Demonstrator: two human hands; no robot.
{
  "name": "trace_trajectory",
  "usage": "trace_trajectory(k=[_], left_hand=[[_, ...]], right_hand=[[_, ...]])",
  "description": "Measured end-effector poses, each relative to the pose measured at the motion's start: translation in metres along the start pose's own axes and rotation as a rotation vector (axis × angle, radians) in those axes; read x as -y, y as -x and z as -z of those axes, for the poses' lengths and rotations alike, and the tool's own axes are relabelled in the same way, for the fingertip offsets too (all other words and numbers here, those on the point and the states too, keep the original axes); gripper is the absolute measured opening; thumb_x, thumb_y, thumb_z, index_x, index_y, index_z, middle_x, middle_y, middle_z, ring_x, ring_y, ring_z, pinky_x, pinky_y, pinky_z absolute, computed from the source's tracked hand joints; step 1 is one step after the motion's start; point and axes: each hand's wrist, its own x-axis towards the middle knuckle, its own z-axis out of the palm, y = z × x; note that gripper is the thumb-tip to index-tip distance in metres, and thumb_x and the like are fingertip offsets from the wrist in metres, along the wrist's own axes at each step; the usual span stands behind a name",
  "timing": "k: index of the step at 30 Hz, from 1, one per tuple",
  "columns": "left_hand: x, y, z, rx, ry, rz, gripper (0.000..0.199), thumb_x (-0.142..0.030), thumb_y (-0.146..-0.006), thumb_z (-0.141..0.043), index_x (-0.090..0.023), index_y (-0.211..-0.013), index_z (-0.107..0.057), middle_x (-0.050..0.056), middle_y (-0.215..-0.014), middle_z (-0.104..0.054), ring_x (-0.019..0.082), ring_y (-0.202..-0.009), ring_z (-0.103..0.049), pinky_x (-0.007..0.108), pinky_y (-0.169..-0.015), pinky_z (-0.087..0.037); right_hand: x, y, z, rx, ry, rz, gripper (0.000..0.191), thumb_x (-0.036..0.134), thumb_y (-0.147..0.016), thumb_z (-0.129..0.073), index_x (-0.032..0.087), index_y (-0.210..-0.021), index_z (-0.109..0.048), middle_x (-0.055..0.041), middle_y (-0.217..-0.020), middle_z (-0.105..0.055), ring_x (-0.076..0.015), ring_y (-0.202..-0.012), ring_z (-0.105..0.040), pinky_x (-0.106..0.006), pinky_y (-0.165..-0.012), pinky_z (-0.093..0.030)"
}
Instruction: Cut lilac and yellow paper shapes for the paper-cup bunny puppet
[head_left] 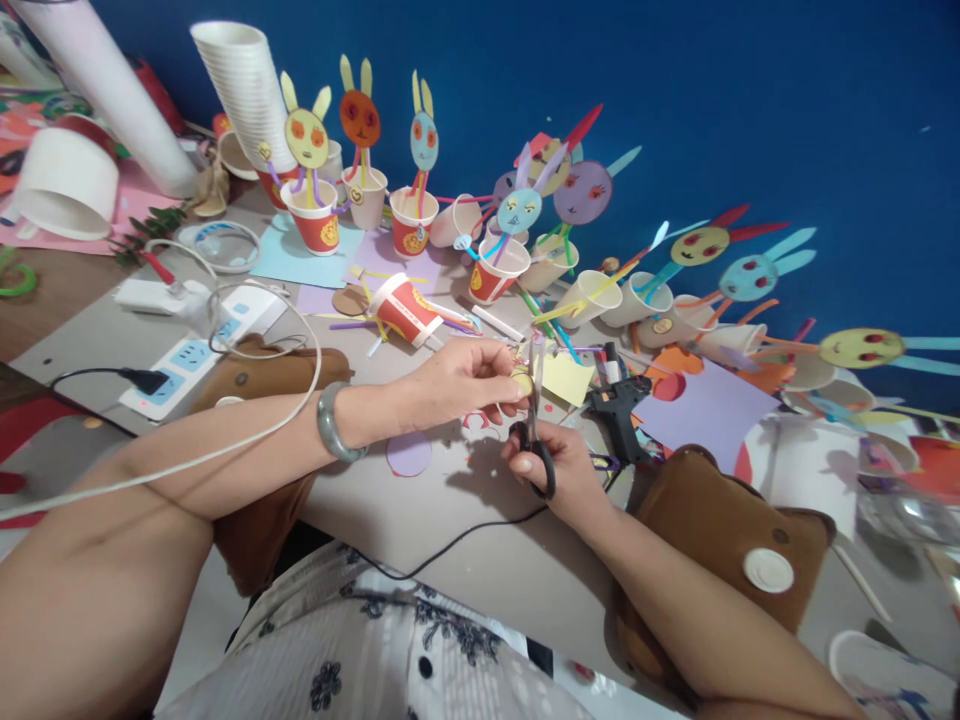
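Note:
In the middle of the head view, my left hand pinches a small yellow paper piece between thumb and fingers. My right hand is closed round the black handles of a pair of scissors. The scissor blades point up and away, right beside the yellow piece; whether they touch it I cannot make out. Below my hands lie paper scraps and a purple paper disc. A black glue gun stands just right of the scissors, near a yellow paper sheet.
Paper cups with rabbit-faced figures, such as a red cup, line the blue wall. A power strip with cables lies left. A white cable crosses over my left forearm. Brown cushions sit at the table's near edge. A cup stack stands behind.

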Motion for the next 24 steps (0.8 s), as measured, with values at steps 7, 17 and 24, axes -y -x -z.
trace_trajectory(k=[7, 17, 24], left_hand=[[0.0028, -0.0014, 0.0025, 0.004, -0.033, -0.021, 0.020, -0.009, -0.082, -0.060, -0.015, -0.067, -0.047, -0.002, -0.065, -0.060, 0.004, -0.054, -0.057, 0.017, -0.053, -0.048], [-0.0008, 0.0001, 0.0028, -0.012, -0.082, -0.042, 0.019, -0.010, -0.081, -0.060, -0.016, -0.069, -0.046, -0.004, -0.060, -0.056, 0.005, -0.053, -0.056, 0.017, -0.052, -0.047], [-0.0004, 0.0004, 0.0026, -0.026, -0.112, -0.075, 0.017, -0.012, -0.081, -0.060, -0.016, -0.069, -0.048, -0.004, -0.062, -0.056, 0.004, -0.053, -0.054, 0.018, -0.052, -0.046]], right_hand=[[0.0004, 0.0003, 0.0009, -0.013, 0.038, 0.009, 0.062, 0.078, -0.058, -0.076, 0.018, -0.061, -0.059, 0.0034, -0.047, -0.048, -0.0094, -0.046, -0.037, -0.024, -0.046, -0.030], [-0.0004, 0.0003, 0.0012, -0.009, 0.018, -0.015, 0.063, 0.078, -0.057, -0.077, 0.018, -0.060, -0.057, 0.0036, -0.046, -0.047, -0.0092, -0.046, -0.036, -0.024, -0.046, -0.027], [0.0006, 0.0003, 0.0008, -0.024, 0.030, -0.006, 0.063, 0.078, -0.058, -0.076, 0.017, -0.060, -0.058, 0.0035, -0.047, -0.047, -0.0092, -0.048, -0.035, -0.025, -0.047, -0.027]])
